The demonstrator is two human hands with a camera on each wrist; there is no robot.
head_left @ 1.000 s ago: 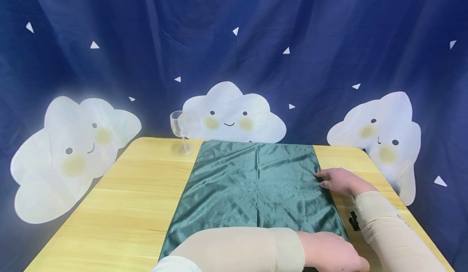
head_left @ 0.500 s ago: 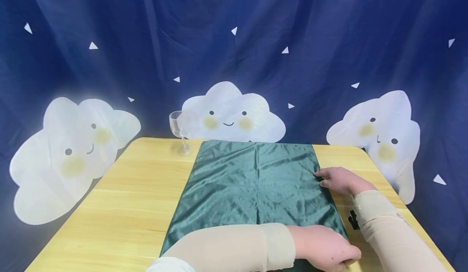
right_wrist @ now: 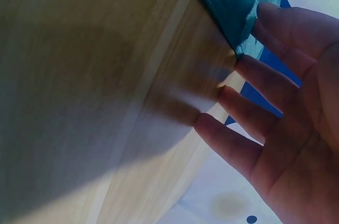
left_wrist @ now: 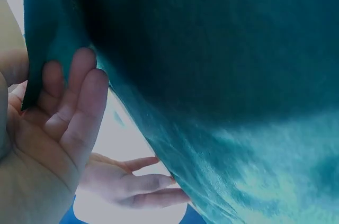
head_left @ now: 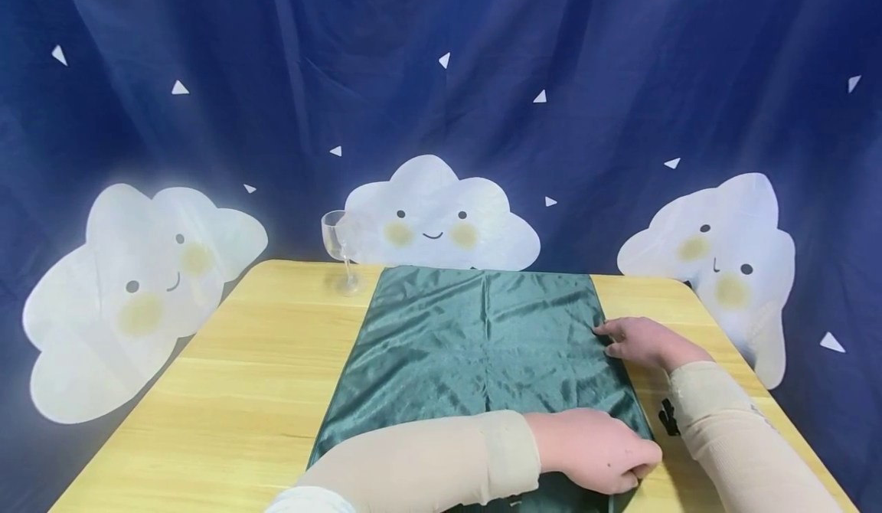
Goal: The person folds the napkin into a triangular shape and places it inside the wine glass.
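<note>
Green cloth (head_left: 441, 337) spread over the middle of the table (head_left: 227, 367), running from the far edge toward the near one, and both hands are at its right border! The left hand (head_left: 599, 448), its forearm reaching across the cloth, pinches that border nearer the person, fingers curled. Well apart, the right hand (head_left: 644, 341) touches it farther up, fingers fairly straight. Looks like straightening or taking up that side; next probably calls for a right-hand pinch and an even pull.
</note>
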